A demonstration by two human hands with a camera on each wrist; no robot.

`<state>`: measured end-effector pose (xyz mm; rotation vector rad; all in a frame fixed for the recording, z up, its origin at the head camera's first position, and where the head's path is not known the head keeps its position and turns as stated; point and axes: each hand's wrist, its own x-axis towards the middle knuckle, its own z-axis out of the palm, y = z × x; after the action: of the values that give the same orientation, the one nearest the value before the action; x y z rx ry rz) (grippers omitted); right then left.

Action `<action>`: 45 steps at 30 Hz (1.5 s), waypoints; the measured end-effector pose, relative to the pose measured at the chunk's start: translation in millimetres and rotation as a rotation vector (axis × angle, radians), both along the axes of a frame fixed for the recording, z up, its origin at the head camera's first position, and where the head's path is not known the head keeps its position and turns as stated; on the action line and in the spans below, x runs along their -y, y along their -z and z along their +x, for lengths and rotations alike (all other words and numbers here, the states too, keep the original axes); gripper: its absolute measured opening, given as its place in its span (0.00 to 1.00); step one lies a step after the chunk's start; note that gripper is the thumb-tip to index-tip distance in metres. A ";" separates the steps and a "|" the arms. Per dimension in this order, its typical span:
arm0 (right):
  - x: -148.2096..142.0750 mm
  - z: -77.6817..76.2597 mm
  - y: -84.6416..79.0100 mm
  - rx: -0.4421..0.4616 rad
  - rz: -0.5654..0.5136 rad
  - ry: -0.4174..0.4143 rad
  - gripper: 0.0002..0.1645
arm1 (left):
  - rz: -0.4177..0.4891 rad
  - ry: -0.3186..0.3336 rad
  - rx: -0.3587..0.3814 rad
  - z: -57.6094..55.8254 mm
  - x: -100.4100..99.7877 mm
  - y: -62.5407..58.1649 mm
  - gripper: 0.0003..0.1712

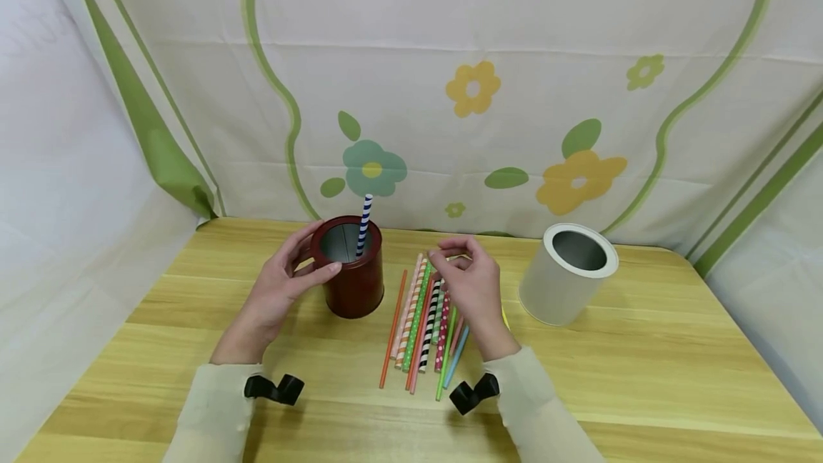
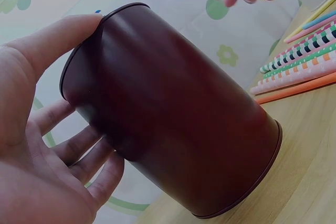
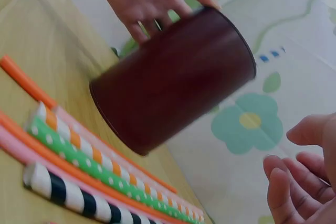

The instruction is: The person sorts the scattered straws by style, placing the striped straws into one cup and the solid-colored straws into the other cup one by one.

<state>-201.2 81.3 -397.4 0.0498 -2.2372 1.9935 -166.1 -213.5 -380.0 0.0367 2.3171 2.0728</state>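
Observation:
My left hand (image 1: 273,288) holds a dark red can (image 1: 355,288) near its top, thumb at the rim and fingers around the far left side. The can stands upright on the table. A blue-and-white striped paper straw (image 1: 363,227) leans inside it, its upper part sticking out. Over the far ends of a pile of colourful paper straws (image 1: 418,316), my right hand (image 1: 474,281) hovers with its fingers loosely bent. Nothing shows between those fingers in the right wrist view, where the hand (image 3: 307,179) is partly cut off.
An open white can (image 1: 553,291) stands right of the pile. The wood-grain table (image 1: 321,413) ends at a flower-patterned cloth (image 1: 411,113) behind, and more cloth hangs at both sides. A yellow straw (image 1: 505,319) peeks out beside my right wrist.

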 end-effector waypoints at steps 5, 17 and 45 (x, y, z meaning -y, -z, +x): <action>-11.0 -5.8 5.2 0.064 0.025 0.031 0.13 | 0.002 0.001 0.002 0.2 -0.1 0.3 0.44; -30.4 -18.3 19.6 0.232 0.199 0.070 0.19 | -0.001 0.002 0.005 0.9 -0.3 -1.5 0.44; -19.5 -20.1 25.7 0.248 0.721 0.018 0.15 | -0.020 -0.003 0.021 1.1 1.0 -4.2 0.45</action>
<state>-221.3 100.8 -423.1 -0.1473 -2.9762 1.1329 -165.0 -214.5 -375.8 0.0107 2.3271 2.0413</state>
